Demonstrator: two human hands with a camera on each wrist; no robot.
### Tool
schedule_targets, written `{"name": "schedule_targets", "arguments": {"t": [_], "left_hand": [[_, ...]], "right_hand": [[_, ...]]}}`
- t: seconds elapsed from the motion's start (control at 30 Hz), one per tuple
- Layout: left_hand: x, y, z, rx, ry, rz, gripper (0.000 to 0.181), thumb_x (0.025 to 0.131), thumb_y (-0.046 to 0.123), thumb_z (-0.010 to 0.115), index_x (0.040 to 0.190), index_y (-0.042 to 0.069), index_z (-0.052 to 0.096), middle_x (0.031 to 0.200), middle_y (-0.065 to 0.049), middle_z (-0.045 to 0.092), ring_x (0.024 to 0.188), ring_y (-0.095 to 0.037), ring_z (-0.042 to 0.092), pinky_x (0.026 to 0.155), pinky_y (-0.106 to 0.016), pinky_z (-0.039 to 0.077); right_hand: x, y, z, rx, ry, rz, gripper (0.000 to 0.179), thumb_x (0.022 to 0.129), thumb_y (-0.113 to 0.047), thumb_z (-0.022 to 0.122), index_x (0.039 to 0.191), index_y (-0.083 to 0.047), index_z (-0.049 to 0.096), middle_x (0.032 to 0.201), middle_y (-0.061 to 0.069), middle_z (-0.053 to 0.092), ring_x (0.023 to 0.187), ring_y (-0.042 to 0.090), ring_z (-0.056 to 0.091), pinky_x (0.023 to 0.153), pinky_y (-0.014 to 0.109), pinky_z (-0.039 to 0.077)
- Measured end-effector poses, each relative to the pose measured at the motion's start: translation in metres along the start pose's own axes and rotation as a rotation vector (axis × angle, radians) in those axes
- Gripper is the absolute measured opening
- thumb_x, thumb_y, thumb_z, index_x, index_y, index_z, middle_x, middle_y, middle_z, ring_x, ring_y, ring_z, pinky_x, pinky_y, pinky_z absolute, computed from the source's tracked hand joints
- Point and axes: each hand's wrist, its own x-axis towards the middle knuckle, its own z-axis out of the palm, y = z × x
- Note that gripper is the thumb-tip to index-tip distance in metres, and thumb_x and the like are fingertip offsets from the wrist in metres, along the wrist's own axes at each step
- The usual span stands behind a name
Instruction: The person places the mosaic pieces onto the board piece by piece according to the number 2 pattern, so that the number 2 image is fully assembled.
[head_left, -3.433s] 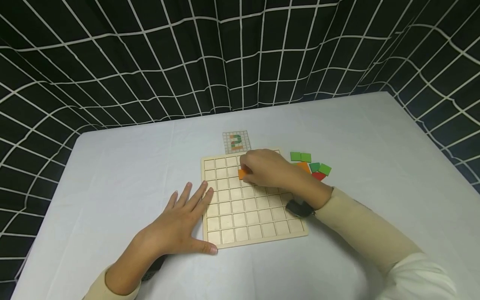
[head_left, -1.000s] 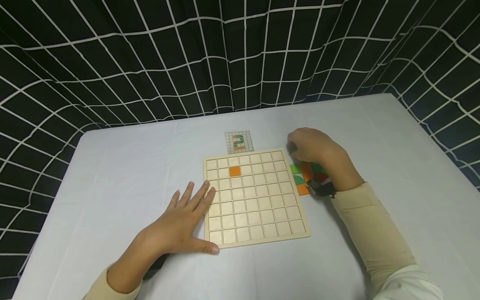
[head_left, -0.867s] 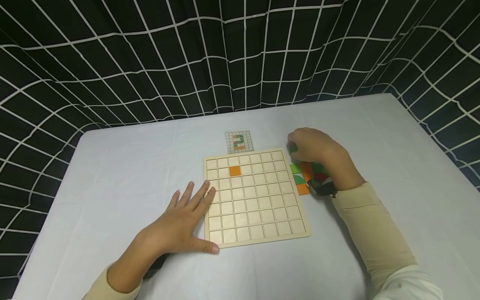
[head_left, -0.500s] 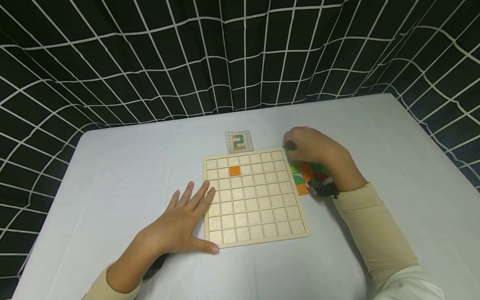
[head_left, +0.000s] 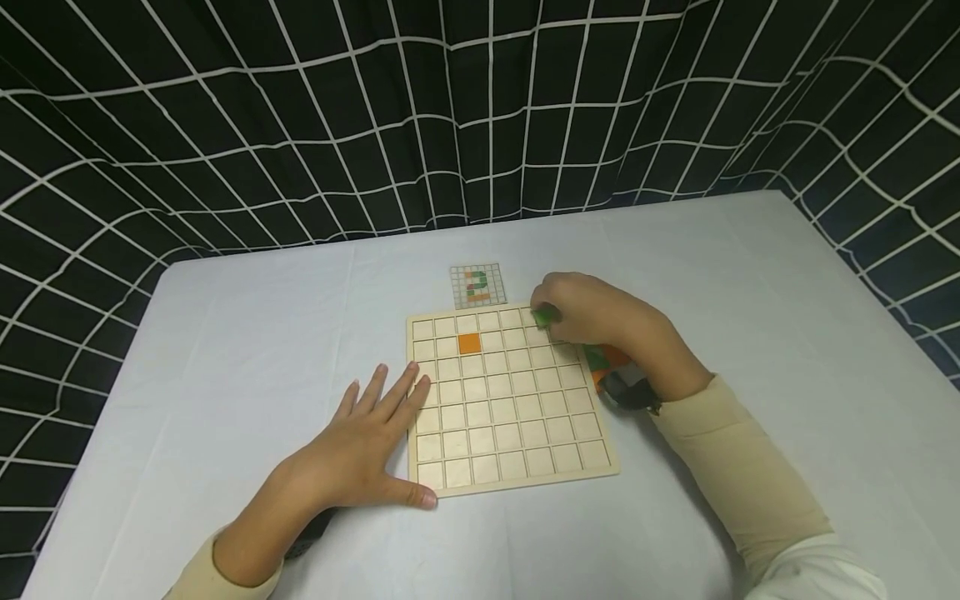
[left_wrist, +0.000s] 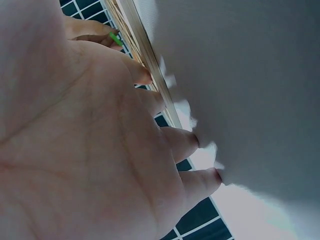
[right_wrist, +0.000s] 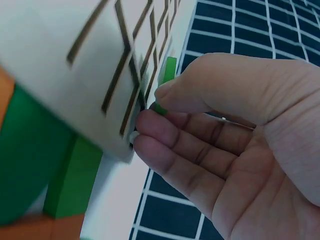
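Observation:
A wooden grid board (head_left: 506, 417) lies on the white table with one orange square tile (head_left: 469, 343) in its second row. My right hand (head_left: 592, 308) pinches a green tile (head_left: 545, 317) over the board's far right corner. In the right wrist view that green tile (right_wrist: 170, 69) stands on edge between thumb and fingers, close to the board surface. My left hand (head_left: 363, 454) rests with fingers spread at the board's left edge, fingertips on its rim and the thumb near its front left corner. The left wrist view shows the palm (left_wrist: 100, 145) beside the board's edge.
A small pattern card (head_left: 477, 285) printed with a coloured figure lies just behind the board. Right of the board are loose tiles, among them a dark green one (head_left: 596, 358) and an orange one (head_left: 617, 356), partly covered by my right forearm. A black gridded curtain (head_left: 375, 125) hangs behind the table.
My right hand has placed the orange tile, gone to the tile pile on the right, and moved left over the board's corner with a green tile. The left hand stays put.

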Motion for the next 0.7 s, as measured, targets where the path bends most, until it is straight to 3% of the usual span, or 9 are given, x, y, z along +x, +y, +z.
{"name": "schedule_targets", "arguments": {"t": [0.43, 0.7], "left_hand": [[-0.003, 0.0, -0.002, -0.008, 0.007, 0.005, 0.13, 0.068, 0.084, 0.065, 0.162, 0.011, 0.012, 0.168, -0.009, 0.001, 0.15, -0.043, -0.003, 0.114, -0.068, 0.005], [-0.004, 0.0, -0.002, -0.014, 0.007, 0.012, 0.129, 0.069, 0.084, 0.064, 0.162, 0.011, 0.012, 0.168, -0.009, 0.0, 0.15, -0.043, -0.003, 0.113, -0.068, 0.005]], "right_hand": [[0.002, -0.027, 0.015, -0.047, 0.036, -0.178, 0.025, 0.082, 0.006, 0.069, 0.104, -0.005, 0.074, 0.099, 0.003, 0.066, 0.09, 0.017, 0.06, 0.084, 0.035, 0.052], [0.006, -0.032, 0.025, -0.08, 0.062, -0.273, 0.018, 0.082, 0.004, 0.072, 0.097, -0.005, 0.072, 0.094, 0.002, 0.066, 0.086, 0.017, 0.061, 0.08, 0.034, 0.052]]}}
